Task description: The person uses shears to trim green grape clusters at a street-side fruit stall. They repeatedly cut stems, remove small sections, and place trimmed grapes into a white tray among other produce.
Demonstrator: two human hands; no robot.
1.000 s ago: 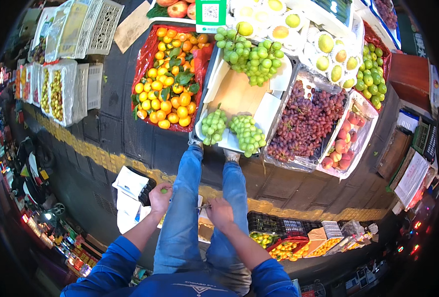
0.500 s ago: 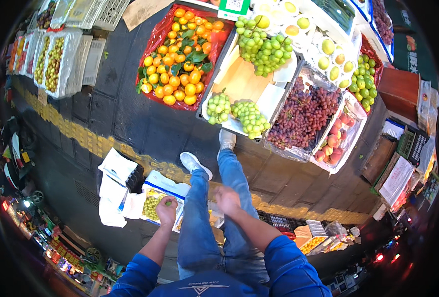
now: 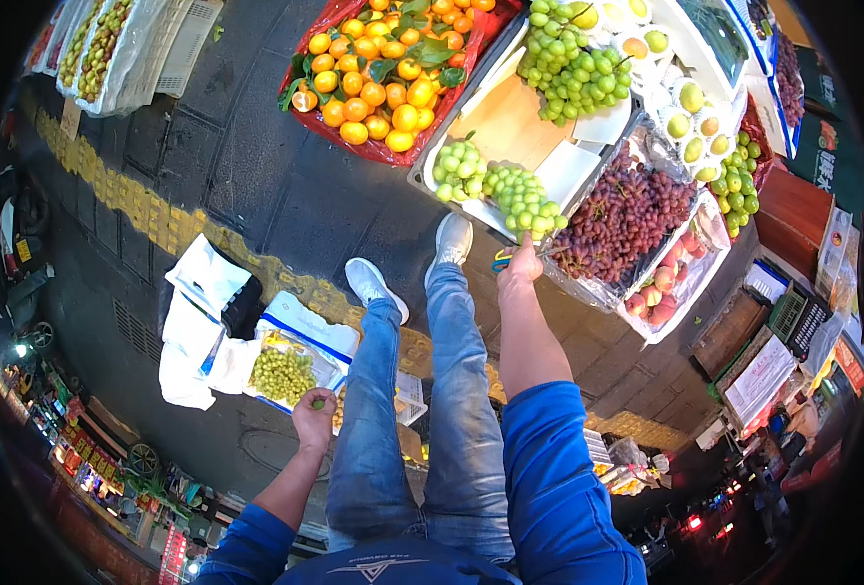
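My left hand (image 3: pixel 313 427) hangs beside my left leg, its fingers closed on a small green grape (image 3: pixel 318 403). My right arm stretches forward, and my right hand (image 3: pixel 522 263) is at the near edge of the grape tray (image 3: pixel 471 210). A blue and yellow looped handle, seemingly of scissors (image 3: pixel 501 259), sticks out at that hand's left side; the blades are hidden. Just beyond the fingers lies a bunch of green grapes (image 3: pixel 525 200), with a smaller bunch (image 3: pixel 459 171) to its left. Whether the fingers touch the grapes I cannot tell.
Mandarins in red lining (image 3: pixel 378 78) stand left of the tray. Red grapes (image 3: pixel 622 214) and a box of peaches (image 3: pixel 661 292) lie to its right. Near my left leg is an open box of green grapes (image 3: pixel 281 375). A yellow paving strip (image 3: pixel 149 219) crosses the ground.
My right hand has moved forward and right, from over my legs to the grape tray's near edge. My left hand has lowered slightly. The stall has shifted up and right in view.
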